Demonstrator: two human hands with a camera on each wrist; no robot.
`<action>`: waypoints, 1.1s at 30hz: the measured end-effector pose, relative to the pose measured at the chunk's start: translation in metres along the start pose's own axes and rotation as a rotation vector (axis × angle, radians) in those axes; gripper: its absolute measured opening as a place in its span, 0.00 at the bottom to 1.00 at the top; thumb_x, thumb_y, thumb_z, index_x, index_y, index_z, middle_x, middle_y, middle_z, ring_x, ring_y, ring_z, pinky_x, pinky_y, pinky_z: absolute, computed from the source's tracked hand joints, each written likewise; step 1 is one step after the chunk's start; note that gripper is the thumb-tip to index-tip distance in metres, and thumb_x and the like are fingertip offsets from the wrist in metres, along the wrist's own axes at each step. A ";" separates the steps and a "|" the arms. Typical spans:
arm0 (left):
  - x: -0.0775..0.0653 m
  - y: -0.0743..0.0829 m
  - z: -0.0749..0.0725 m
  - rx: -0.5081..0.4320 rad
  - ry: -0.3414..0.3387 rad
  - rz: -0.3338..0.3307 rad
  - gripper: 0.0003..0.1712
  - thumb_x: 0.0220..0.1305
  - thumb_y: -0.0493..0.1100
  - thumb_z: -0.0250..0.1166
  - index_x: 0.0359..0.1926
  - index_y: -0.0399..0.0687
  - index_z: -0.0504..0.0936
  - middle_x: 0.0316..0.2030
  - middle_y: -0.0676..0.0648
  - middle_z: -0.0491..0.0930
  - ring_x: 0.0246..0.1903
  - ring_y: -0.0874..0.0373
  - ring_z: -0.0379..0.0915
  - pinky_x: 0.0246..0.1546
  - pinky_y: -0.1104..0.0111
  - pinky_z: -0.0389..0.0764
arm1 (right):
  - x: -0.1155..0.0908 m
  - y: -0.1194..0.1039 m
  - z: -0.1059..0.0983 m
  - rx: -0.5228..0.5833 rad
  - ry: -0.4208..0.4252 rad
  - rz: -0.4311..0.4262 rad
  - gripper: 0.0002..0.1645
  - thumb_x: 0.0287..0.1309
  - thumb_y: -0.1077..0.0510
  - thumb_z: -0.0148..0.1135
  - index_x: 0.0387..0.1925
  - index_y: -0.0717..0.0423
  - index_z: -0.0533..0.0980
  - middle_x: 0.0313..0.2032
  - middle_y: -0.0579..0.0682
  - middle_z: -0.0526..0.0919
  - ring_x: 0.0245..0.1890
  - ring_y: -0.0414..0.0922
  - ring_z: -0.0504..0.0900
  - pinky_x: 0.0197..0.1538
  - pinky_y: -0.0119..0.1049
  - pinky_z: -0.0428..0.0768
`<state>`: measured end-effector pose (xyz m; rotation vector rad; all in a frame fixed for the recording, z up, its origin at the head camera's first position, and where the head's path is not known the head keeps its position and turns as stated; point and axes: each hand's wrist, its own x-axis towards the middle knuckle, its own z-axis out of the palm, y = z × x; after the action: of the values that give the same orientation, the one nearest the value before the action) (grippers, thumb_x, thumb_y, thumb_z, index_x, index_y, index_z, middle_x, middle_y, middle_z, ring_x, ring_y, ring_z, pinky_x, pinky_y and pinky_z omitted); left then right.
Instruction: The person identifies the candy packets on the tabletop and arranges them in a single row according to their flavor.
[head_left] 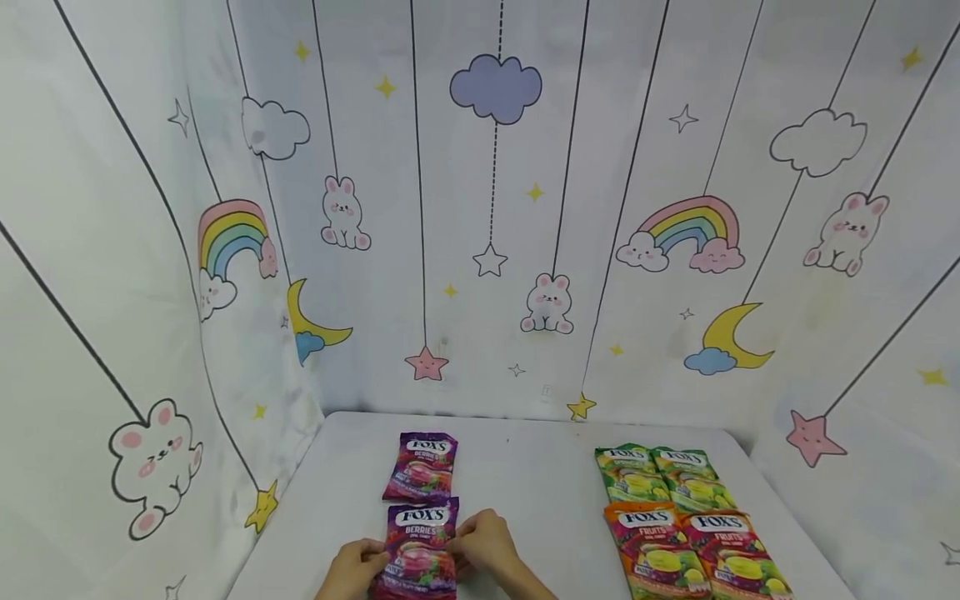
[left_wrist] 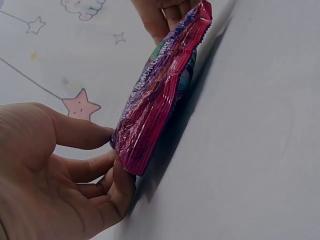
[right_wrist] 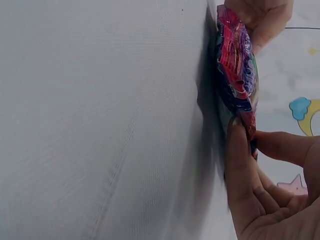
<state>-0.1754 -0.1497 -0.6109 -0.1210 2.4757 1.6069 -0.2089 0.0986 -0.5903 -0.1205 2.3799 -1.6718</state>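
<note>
A purple candy bag [head_left: 418,546] marked FOX'S Berries lies between my two hands, face up at the front of the white table. My left hand [head_left: 356,568] pinches its left edge; in the left wrist view the thumb and fingers [left_wrist: 122,185] close on a corner of the bag [left_wrist: 155,100]. My right hand [head_left: 486,546] pinches the right edge, and the right wrist view shows thumb and forefinger on either side of the bag [right_wrist: 235,65]. A second Berries bag [head_left: 422,467] lies directly behind the first, its lower edge meeting the held bag's top.
On the right side of the table [head_left: 528,467] lie two green FOX'S bags, one left [head_left: 632,475] and one right [head_left: 693,479]. In front of them are two orange-red Fruits bags [head_left: 656,550] [head_left: 735,554]. A printed cloth wall [head_left: 480,333] encloses the back and sides.
</note>
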 end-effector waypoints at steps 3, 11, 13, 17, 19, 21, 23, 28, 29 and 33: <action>-0.002 0.000 0.004 -0.026 -0.026 0.016 0.19 0.71 0.39 0.64 0.48 0.20 0.79 0.34 0.47 0.85 0.35 0.55 0.81 0.37 0.58 0.85 | -0.001 0.003 -0.005 -0.072 0.022 -0.018 0.08 0.50 0.65 0.78 0.22 0.58 0.84 0.18 0.49 0.85 0.17 0.46 0.86 0.24 0.39 0.85; -0.009 0.009 0.018 -0.072 -0.088 0.071 0.17 0.70 0.37 0.63 0.46 0.20 0.79 0.32 0.49 0.84 0.33 0.56 0.81 0.35 0.60 0.86 | -0.006 0.010 -0.023 -0.168 0.037 -0.052 0.07 0.47 0.62 0.78 0.21 0.55 0.85 0.20 0.46 0.85 0.19 0.43 0.84 0.25 0.38 0.83; -0.010 0.011 0.021 -0.063 -0.083 0.069 0.16 0.70 0.37 0.63 0.46 0.21 0.80 0.32 0.49 0.83 0.33 0.57 0.81 0.36 0.60 0.86 | -0.006 0.011 -0.027 -0.166 0.028 -0.054 0.08 0.48 0.63 0.78 0.21 0.55 0.85 0.19 0.46 0.85 0.18 0.44 0.84 0.23 0.38 0.83; -0.008 0.015 0.026 -0.039 -0.077 0.061 0.16 0.71 0.37 0.63 0.46 0.22 0.80 0.33 0.49 0.83 0.34 0.57 0.81 0.37 0.60 0.86 | -0.005 0.010 -0.033 -0.193 0.031 -0.040 0.08 0.48 0.62 0.78 0.21 0.54 0.85 0.20 0.45 0.85 0.19 0.43 0.83 0.23 0.36 0.80; -0.007 0.016 0.028 -0.030 -0.076 0.062 0.16 0.72 0.37 0.63 0.47 0.21 0.80 0.33 0.49 0.83 0.34 0.56 0.81 0.37 0.59 0.86 | -0.004 0.009 -0.035 -0.190 0.026 -0.028 0.07 0.49 0.62 0.78 0.22 0.54 0.85 0.20 0.45 0.85 0.19 0.43 0.84 0.22 0.36 0.81; -0.006 0.016 0.029 -0.026 -0.074 0.062 0.16 0.72 0.36 0.63 0.47 0.21 0.80 0.33 0.48 0.83 0.34 0.56 0.81 0.37 0.59 0.85 | -0.005 0.009 -0.037 -0.176 0.020 -0.011 0.06 0.49 0.62 0.77 0.23 0.54 0.85 0.20 0.46 0.85 0.19 0.43 0.84 0.22 0.37 0.81; -0.006 0.017 0.030 -0.019 -0.071 0.061 0.16 0.72 0.37 0.64 0.47 0.21 0.80 0.33 0.48 0.83 0.35 0.56 0.81 0.38 0.59 0.85 | -0.006 0.009 -0.038 -0.145 0.010 -0.004 0.05 0.49 0.63 0.77 0.23 0.55 0.86 0.20 0.48 0.86 0.18 0.45 0.85 0.22 0.38 0.83; -0.007 0.021 0.033 -0.015 -0.071 0.071 0.17 0.72 0.37 0.64 0.48 0.21 0.79 0.34 0.48 0.83 0.36 0.56 0.81 0.38 0.59 0.85 | -0.008 0.007 -0.042 -0.109 0.000 -0.001 0.05 0.49 0.65 0.76 0.24 0.57 0.85 0.20 0.50 0.86 0.19 0.47 0.86 0.23 0.40 0.85; -0.007 0.022 0.034 -0.015 -0.071 0.070 0.17 0.72 0.37 0.64 0.48 0.21 0.79 0.35 0.48 0.83 0.36 0.56 0.81 0.38 0.59 0.85 | -0.008 0.007 -0.043 -0.111 0.001 0.002 0.05 0.50 0.65 0.76 0.24 0.57 0.85 0.20 0.49 0.86 0.19 0.47 0.86 0.23 0.39 0.85; -0.006 0.025 0.037 -0.007 -0.071 0.071 0.17 0.72 0.37 0.63 0.49 0.21 0.79 0.35 0.47 0.83 0.36 0.56 0.80 0.39 0.59 0.85 | -0.008 0.007 -0.048 -0.122 0.002 0.009 0.05 0.50 0.64 0.76 0.25 0.57 0.85 0.20 0.49 0.86 0.20 0.47 0.86 0.23 0.38 0.85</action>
<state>-0.1698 -0.1060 -0.6021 0.0232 2.4466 1.6183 -0.2120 0.1468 -0.5806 -0.1285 2.4793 -1.5235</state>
